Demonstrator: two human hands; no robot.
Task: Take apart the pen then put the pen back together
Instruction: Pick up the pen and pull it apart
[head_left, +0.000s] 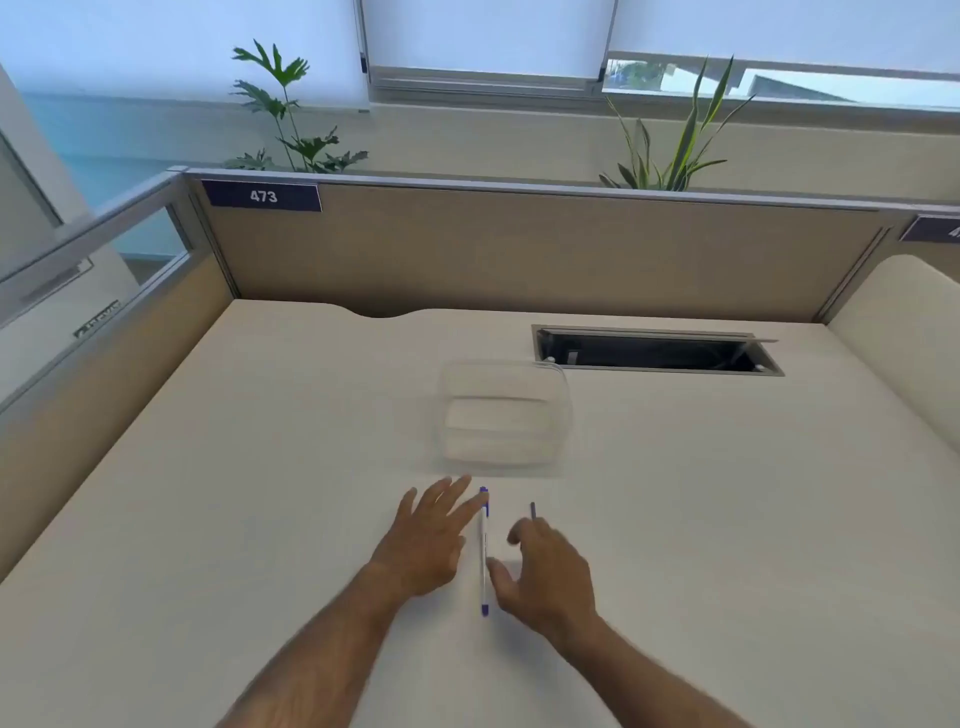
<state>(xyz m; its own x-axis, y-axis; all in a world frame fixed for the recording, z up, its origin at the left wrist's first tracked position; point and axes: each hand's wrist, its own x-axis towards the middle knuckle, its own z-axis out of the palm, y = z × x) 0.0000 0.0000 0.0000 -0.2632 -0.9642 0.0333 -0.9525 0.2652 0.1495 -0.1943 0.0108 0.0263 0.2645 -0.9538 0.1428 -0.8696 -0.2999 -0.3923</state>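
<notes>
With both hands open, left (428, 540) and right (545, 571) flanking the pen (484, 551), pinch each end firmly; perhaps a loose part (533, 510) lies beside it.

Both bare forearms are being extended forward from the lower edge of the view. The left hand (426, 540) is being held palm down with its fingers spread. The right hand (550, 569) is being kept loosely curled, thumb apart from the fingers; through the blur, it seems to be grasping nothing.
</notes>
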